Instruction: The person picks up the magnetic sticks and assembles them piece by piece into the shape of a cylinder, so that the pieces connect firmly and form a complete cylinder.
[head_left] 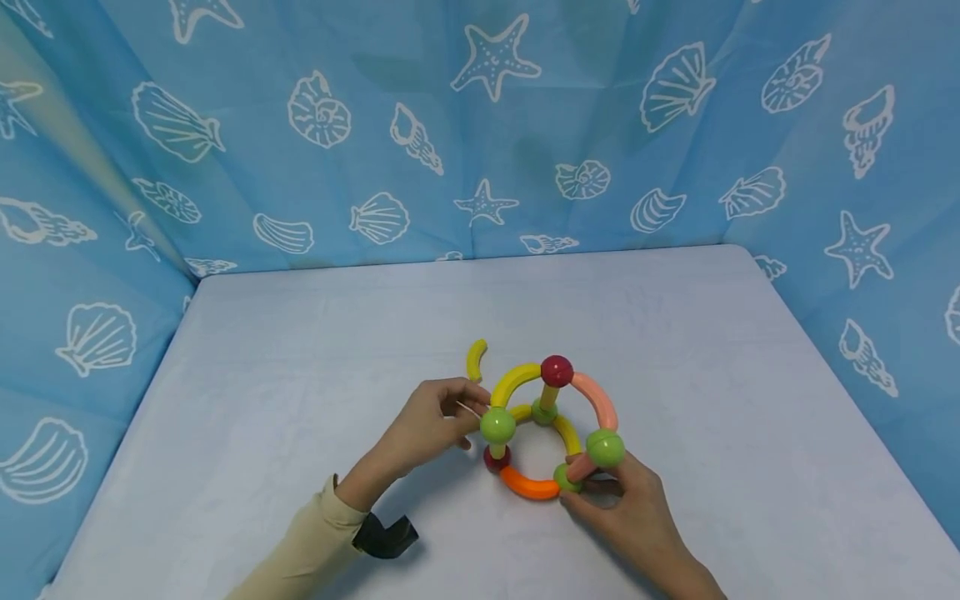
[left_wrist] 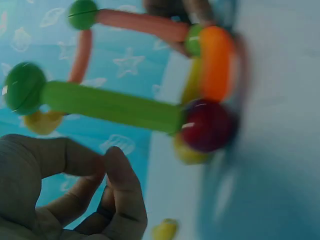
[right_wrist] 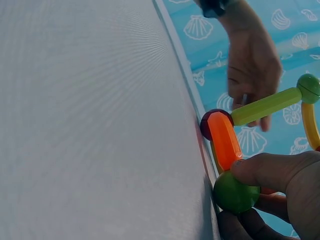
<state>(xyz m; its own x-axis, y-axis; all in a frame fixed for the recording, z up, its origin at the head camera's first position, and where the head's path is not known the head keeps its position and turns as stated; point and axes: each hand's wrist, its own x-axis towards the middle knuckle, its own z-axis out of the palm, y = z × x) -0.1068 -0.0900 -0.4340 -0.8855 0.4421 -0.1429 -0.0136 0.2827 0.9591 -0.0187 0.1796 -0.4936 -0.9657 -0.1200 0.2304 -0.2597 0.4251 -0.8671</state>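
Note:
A toy frame of curved and straight rods joined by balls point(head_left: 531, 489) stands on the table; its rods are yellow, orange, salmon and light green. My right hand point(head_left: 633, 512) pinches the lower green ball point(right_wrist: 236, 192) at the frame's near right corner, thumb lying against the end of the orange curved rod point(right_wrist: 225, 141). Beside the upper left green ball point(head_left: 498, 425) is my left hand point(head_left: 438, 421). Its fingers are loosely bent, thumb and forefinger tips close together in the left wrist view, holding nothing visible. A dark red ball point(left_wrist: 207, 125) sits low at the left corner.
A loose yellow curved rod point(head_left: 475, 360) lies just behind the left hand. The white table point(head_left: 315, 333) is bordered by a blue shell-patterned curtain point(head_left: 450, 125) at the back and sides. A black band point(head_left: 385, 536) shows near the left sleeve cuff.

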